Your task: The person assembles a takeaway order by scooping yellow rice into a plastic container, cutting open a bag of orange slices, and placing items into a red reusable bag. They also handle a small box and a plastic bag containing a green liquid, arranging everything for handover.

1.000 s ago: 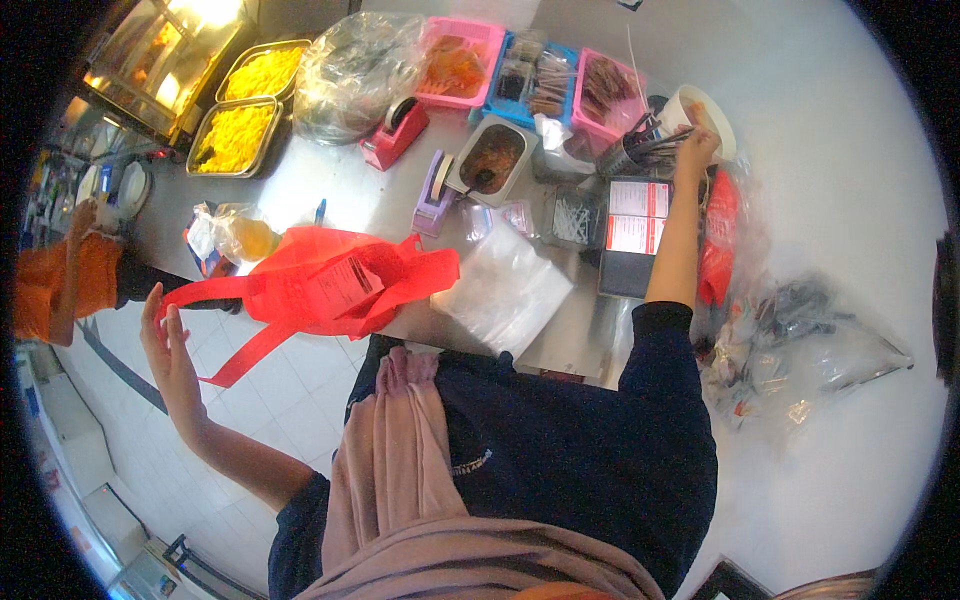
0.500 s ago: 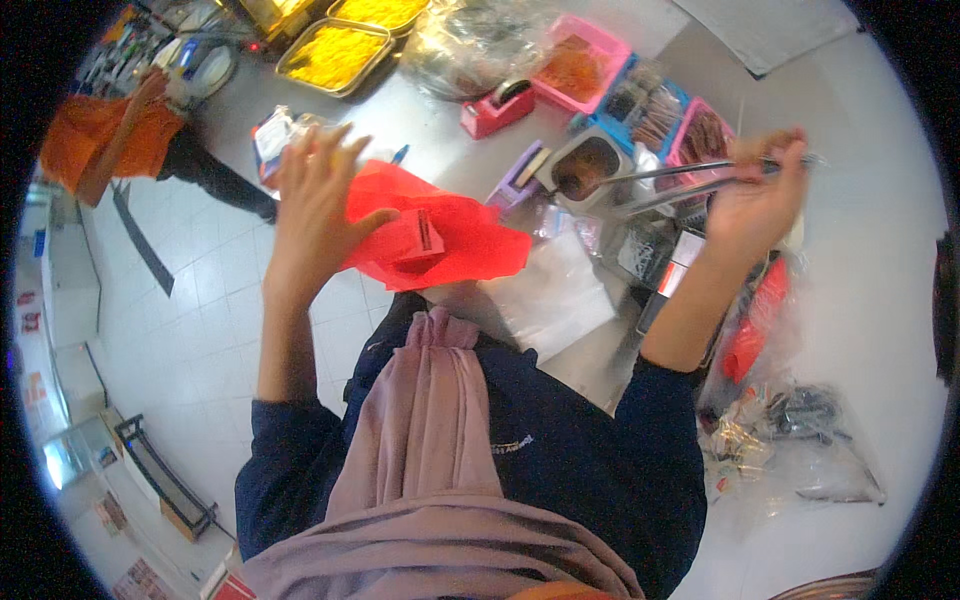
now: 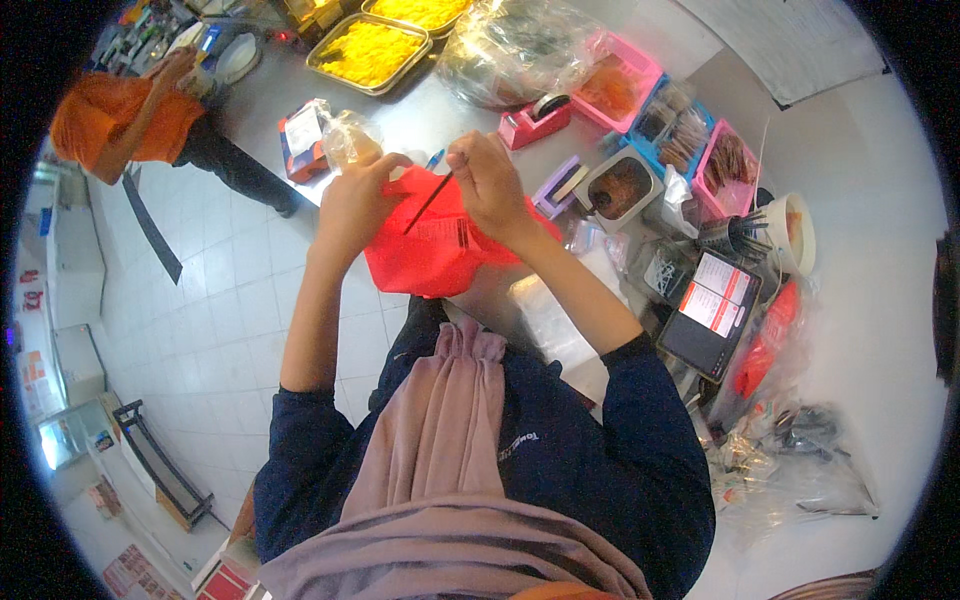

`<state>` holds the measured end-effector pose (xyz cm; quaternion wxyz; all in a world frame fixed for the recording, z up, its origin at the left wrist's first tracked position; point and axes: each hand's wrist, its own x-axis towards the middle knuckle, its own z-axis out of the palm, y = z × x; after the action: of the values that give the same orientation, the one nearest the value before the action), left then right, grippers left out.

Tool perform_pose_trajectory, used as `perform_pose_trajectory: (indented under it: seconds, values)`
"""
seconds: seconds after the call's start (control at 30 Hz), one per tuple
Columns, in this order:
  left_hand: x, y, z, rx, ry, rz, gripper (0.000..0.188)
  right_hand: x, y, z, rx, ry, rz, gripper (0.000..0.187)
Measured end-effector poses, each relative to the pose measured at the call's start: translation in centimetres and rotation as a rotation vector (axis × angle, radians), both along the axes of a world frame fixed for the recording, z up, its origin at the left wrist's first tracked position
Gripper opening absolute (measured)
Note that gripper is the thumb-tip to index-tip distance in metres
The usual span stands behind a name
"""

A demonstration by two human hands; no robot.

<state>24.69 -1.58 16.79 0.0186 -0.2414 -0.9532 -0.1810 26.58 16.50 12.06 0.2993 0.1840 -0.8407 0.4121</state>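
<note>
Both hands grasp a red plastic bag held above the near edge of the grey surface: the left hand grips the bag's upper left rim, and the right hand pinches the upper right rim together with a thin dark stick slanting down into the bag. Just beyond the bag lie a pink tape dispenser, a small filled clear bag and a tray of yellow food.
</note>
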Motion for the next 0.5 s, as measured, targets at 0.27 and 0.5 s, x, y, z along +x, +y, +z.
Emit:
perform_pose_trajectory:
  seconds: [0.27,0.5]
  values:
    - [-0.9,-1.2,-0.6,0.037,-0.04,-0.069,0.029,3.0,2.5,3.4,0.031,0.062,-0.317,0.015]
    - [-1.1,-1.2,-0.4,0.038,-0.106,-0.14,0.031,4.8,3.0,4.2,0.007,0.128,-0.575,0.015]
